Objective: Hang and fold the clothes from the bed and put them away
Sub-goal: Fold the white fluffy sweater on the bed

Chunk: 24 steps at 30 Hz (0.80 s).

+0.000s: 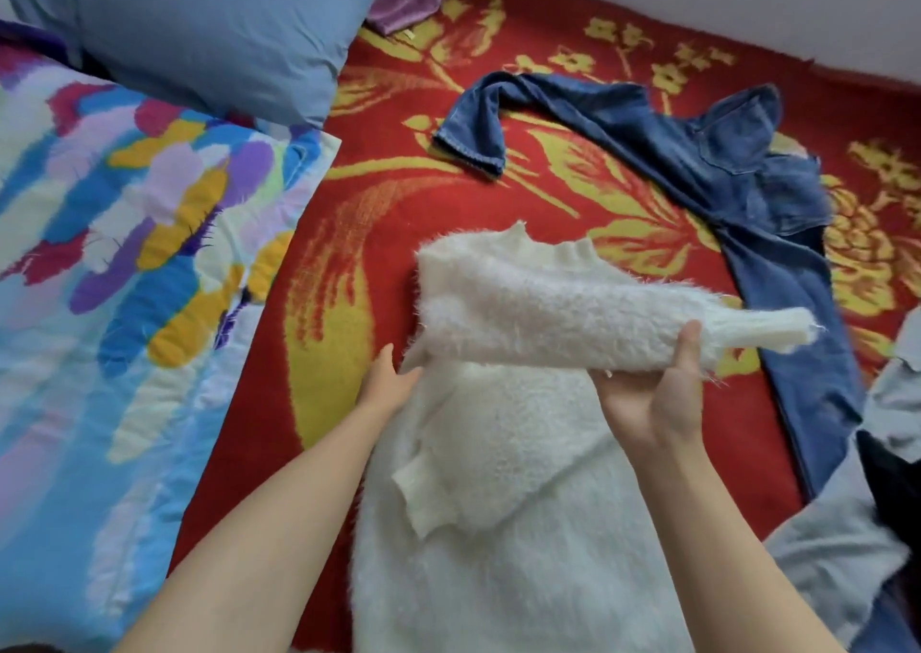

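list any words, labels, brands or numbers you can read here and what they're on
No text can be read in this view.
Purple cloth: small pale tag at its edge, too small to read.
Red blanket: yellow motifs, blurred; cannot tell whether any are characters.

A fluffy white sweater lies on the red bedspread, its upper part raised, crumpled blue jeans just beyond.
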### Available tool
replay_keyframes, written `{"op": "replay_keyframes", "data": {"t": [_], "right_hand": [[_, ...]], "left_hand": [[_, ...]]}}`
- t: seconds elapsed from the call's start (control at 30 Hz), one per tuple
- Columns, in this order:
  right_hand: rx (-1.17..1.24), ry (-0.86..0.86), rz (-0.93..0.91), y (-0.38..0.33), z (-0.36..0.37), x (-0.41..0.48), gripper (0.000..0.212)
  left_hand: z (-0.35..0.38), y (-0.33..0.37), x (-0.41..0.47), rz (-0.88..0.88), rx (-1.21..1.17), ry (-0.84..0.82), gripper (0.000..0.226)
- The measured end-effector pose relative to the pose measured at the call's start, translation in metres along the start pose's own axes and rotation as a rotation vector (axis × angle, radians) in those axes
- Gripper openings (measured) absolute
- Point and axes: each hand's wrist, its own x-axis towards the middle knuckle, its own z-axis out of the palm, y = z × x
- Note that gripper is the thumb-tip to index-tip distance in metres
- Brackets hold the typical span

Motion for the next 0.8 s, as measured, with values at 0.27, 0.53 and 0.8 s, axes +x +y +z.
{"op": "replay_keyframes", "data": {"t": [0.27, 0.53, 0.8], "right_hand": [[0.086, -0.098, 0.018, 0.004, -0.015, 0.005, 0.050], [0.298, -0.037, 0.082, 0.035, -0.038, 0.004, 0.106], [0.234, 0.086, 0.070, 0.042, -0.061, -0.004, 0.102]], "left_hand": [[0.007, 0.006, 0.022, -0.101, -0.116, 0.125, 0.015], [-0.037, -0.006, 0.023, -0.037, -0.022, 0.201, 0.033], [0.013, 0.001, 0.039, -0.035, 0.092, 0.118, 0.015]]}}
